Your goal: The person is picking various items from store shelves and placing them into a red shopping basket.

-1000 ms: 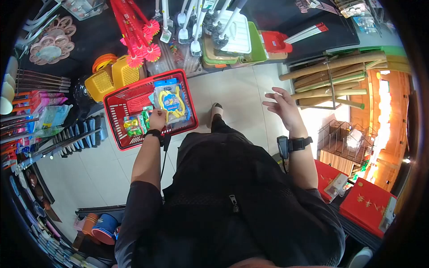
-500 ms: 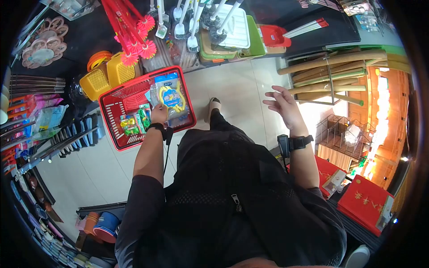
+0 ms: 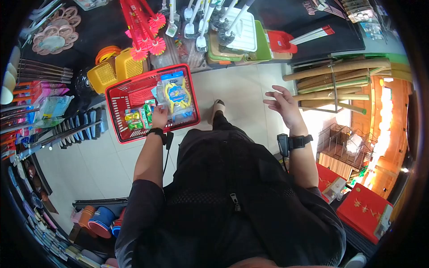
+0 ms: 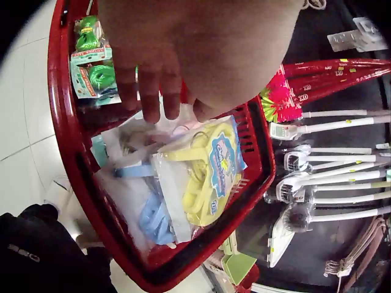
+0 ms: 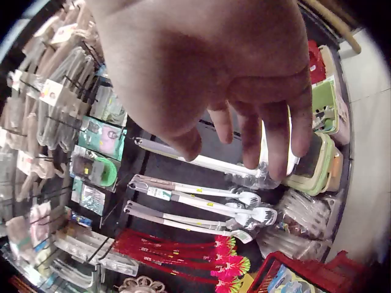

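A red shopping basket (image 3: 117,89) stands on the floor with my left hand (image 3: 159,118) reaching down inside it. Beside that hand lies a clear packet (image 3: 178,94) of yellow plastic pieces shaped like hangers, with a similar blue packet (image 4: 156,220) partly under it. In the left wrist view, my fingers (image 4: 149,97) hang loosely over the clear wrapping, apart from the thumb. Packets of green cord (image 4: 102,78) lie on the hand's other side. My right hand (image 3: 285,109) hovers in the air, fingers spread and holding nothing.
Long-handled white brushes (image 3: 203,29) and red-handled pink brushes (image 3: 145,38) hang along the shelf ahead. Yellow baskets (image 3: 102,77) stand just behind the red basket. Wooden poles (image 3: 335,71) lean in a rack on the right, above a wire cage (image 3: 346,138). Stacked buckets (image 3: 102,219) stand lower left.
The yellow packet has shifted slightly right inside the basket, and my left hand now sits a little back from it. My right hand stays raised in about the same place.
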`<state>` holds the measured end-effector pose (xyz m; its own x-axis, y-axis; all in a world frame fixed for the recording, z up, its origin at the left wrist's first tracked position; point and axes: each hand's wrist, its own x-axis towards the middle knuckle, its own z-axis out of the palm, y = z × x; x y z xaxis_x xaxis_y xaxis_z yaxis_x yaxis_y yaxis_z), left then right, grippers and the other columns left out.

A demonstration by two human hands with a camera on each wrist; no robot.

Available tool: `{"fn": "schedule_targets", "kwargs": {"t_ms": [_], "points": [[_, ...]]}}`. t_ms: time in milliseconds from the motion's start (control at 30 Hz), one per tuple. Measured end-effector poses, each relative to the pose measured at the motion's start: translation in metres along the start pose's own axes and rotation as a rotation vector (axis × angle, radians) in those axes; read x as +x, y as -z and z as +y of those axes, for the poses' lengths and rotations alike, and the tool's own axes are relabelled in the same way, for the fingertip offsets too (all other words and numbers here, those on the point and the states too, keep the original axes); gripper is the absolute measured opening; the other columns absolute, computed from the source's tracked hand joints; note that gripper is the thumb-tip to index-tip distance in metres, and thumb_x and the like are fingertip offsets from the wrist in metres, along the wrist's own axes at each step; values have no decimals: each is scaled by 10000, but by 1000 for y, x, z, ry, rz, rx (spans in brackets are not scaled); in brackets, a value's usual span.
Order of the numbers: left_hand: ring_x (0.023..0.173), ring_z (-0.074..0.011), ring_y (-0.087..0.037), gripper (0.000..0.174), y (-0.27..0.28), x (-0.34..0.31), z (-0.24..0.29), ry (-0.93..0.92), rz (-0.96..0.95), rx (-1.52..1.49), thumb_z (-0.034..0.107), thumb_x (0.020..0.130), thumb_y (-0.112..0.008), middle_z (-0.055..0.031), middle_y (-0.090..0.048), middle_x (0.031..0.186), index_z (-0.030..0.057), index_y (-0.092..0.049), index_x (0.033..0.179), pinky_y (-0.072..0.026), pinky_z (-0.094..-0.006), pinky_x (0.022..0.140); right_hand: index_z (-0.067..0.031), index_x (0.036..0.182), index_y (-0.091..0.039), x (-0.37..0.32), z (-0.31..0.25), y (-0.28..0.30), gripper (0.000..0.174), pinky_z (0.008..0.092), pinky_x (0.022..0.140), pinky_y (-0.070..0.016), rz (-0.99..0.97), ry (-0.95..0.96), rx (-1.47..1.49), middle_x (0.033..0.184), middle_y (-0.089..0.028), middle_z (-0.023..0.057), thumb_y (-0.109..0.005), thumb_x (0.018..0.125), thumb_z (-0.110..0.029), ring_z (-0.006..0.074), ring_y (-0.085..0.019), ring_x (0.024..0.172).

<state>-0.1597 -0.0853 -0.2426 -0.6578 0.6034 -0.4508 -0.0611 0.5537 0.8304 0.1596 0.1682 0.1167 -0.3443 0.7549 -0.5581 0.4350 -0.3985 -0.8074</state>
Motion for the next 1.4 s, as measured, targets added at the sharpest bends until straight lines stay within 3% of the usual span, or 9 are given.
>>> {"fn": "schedule_targets", "kwargs": {"t_ms": [300,400,433,500,533,600,933,1200,1400], "points": [[719,-127,-588,218,52,-44,-7,136,32,-202,104,889,-570,-62,-616,848,-19,-535,1067,-488,-265,630,-55,1278,-409,3,8,-14,361,238,773,-476,-63,52,16,1125,-589,96,-464,963,-221,166,-634,937],[799,-119,-582,189,71,-60,-16,73,52,-289,136,917,-552,-64,-620,916,-11,-554,1036,-486,-261,692,-60,1276,-410,9,13,-16,360,244,775,-473,-97,74,30,1123,-589,93,-468,960,-223,169,-635,934],[691,-106,-571,147,76,-55,-47,34,74,-329,210,930,-546,-11,-599,835,67,-578,945,-456,-241,559,-60,1276,-410,13,6,-13,360,244,775,-473,-91,116,25,1123,-589,93,-468,960,-223,169,-635,934],[721,-104,-570,224,86,-64,-39,30,95,-243,291,936,-543,-4,-597,817,71,-578,953,-473,-246,593,-69,1268,-417,15,10,-21,358,250,772,-470,-128,94,44,1123,-592,87,-483,955,-230,169,-631,940],[670,-90,-528,229,90,-91,15,145,154,-417,268,940,-539,8,-559,791,42,-567,967,-461,-239,604,-80,1261,-422,22,9,-22,361,268,778,-468,-169,153,35,1121,-596,81,-501,948,-241,174,-627,952],[657,-92,-530,206,97,-95,5,138,124,-449,271,937,-540,6,-560,804,74,-563,990,-466,-238,577,-83,1258,-425,21,9,-28,363,275,785,-466,-177,158,46,1121,-598,80,-510,944,-246,176,-625,958],[631,-83,-538,105,105,-123,105,38,210,-685,189,939,-536,-7,-580,775,84,-534,932,-435,-205,548,-68,1249,-427,56,-19,-3,359,303,799,-479,-193,296,107,1096,-596,94,-508,946,-244,204,-624,955],[639,-88,-527,53,53,-112,175,-39,251,-672,135,924,-544,7,-536,738,90,-537,897,-441,-220,569,-62,1229,-444,108,-44,64,332,306,776,-489,-175,312,189,1084,-600,91,-509,936,-204,202,-627,933],[660,-110,-508,129,8,-110,215,-105,219,-803,193,937,-545,4,-501,714,95,-519,858,-452,-256,634,-104,1144,-480,145,-64,141,247,304,742,-480,19,354,331,1003,-598,47,-516,911,-178,184,-619,880]]}}
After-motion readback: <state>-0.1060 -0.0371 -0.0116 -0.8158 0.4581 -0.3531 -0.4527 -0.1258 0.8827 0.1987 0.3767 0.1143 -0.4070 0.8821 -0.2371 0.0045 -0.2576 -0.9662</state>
